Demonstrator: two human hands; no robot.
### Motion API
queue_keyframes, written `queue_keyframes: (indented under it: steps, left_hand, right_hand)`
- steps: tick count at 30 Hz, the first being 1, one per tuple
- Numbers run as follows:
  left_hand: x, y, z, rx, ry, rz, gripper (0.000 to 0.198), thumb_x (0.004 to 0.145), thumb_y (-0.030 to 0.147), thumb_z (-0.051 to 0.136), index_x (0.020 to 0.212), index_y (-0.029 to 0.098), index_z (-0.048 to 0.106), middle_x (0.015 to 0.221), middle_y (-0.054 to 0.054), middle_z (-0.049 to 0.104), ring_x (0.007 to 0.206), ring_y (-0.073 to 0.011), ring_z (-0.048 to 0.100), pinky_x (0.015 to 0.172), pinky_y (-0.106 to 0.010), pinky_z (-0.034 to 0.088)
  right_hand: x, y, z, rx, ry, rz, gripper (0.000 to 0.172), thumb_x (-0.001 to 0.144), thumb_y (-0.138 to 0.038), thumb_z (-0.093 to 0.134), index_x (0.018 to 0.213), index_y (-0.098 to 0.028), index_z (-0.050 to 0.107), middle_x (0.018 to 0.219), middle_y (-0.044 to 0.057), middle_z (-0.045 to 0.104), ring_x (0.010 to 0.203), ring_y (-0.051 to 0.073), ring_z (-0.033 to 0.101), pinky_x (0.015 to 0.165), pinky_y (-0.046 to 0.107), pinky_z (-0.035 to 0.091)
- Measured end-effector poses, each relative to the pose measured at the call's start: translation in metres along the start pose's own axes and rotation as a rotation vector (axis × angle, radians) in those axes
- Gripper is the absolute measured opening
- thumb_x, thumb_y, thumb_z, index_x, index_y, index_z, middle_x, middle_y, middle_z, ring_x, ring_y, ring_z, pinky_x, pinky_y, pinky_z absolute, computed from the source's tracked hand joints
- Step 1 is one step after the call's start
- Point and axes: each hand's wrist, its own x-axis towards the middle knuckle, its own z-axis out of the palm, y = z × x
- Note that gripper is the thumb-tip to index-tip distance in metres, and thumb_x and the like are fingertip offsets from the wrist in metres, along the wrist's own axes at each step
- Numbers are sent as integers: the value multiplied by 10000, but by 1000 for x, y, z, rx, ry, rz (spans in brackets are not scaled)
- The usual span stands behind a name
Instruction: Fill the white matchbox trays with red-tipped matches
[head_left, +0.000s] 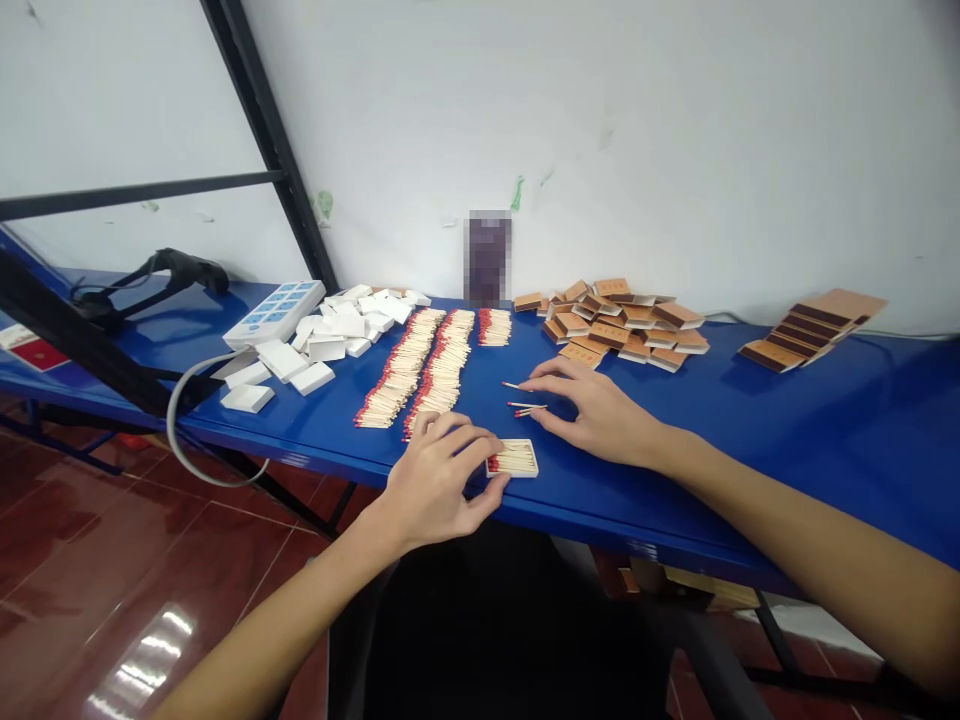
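My left hand [442,475] grips a small white matchbox tray [535,458] at its left end, thumb along the near side and index finger over the top. Red-headed matches [516,458] lie inside that tray. Just beyond it, my right hand [592,410] rests low over the table with thumb and index finger apart. A few loose matches [525,406] lie at those fingertips, red heads to the left. Two long rows of matches [401,370] stretch away beyond my left hand, with a shorter bundle [495,327] to their right.
White empty trays [330,335] are heaped at the left on the blue table [750,450]. Brown matchbox sleeves [622,325] are piled at the back right, and a row of them [810,330] leans farther right. A white cable [172,420] loops by the black frame [277,140].
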Motion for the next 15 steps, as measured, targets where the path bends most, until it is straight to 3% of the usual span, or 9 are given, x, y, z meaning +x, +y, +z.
queue_keyframes:
  steps: [3,8,15]
  left_hand:
    - [-1,0,0,-5,-5,-5,185,880,284,607,1032,186,647,994,-36,730,971,-232,601,894,-407,393]
    - [-1,0,1,-12,-3,-8,164,882,287,609,1008,191,653,986,-20,732,970,-226,604,890,-404,386]
    - [0,1,0,5,-23,-40,285,878,311,608,1128,174,613,1007,-39,728,972,-226,600,902,-408,383]
  right_hand:
    - [0,6,-2,-11,-53,-3,283,909,-354,557,1117,-228,701,1208,109,612,1117,263,589,969,446,481]
    - [0,8,-1,11,-115,28,237,919,-348,546,1008,-240,737,1189,92,628,1095,251,597,956,435,473]
    - [1,3,-7,-19,-230,86,245,949,-368,482,906,-224,676,954,75,608,944,232,553,840,405,429]
